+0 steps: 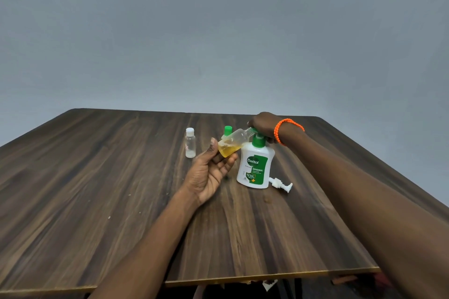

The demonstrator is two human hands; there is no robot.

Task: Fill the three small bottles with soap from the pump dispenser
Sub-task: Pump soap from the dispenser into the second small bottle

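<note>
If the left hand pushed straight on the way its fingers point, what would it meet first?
Likely the Dettol dispenser: the left hand points up and right, holding the tilted small bottle against the nozzle. Depth is unclear.

The white plastic soap dispenser bottle (255,167) with a green pump head carried a green label (258,169) reading "Dettol" in white, "ORIGINAL" beneath it, and "99.9%" lower down; the smaller print was illegible. The small clear plastic bottle with a white cap (190,143) bore a reddish mark too small to read.
</note>
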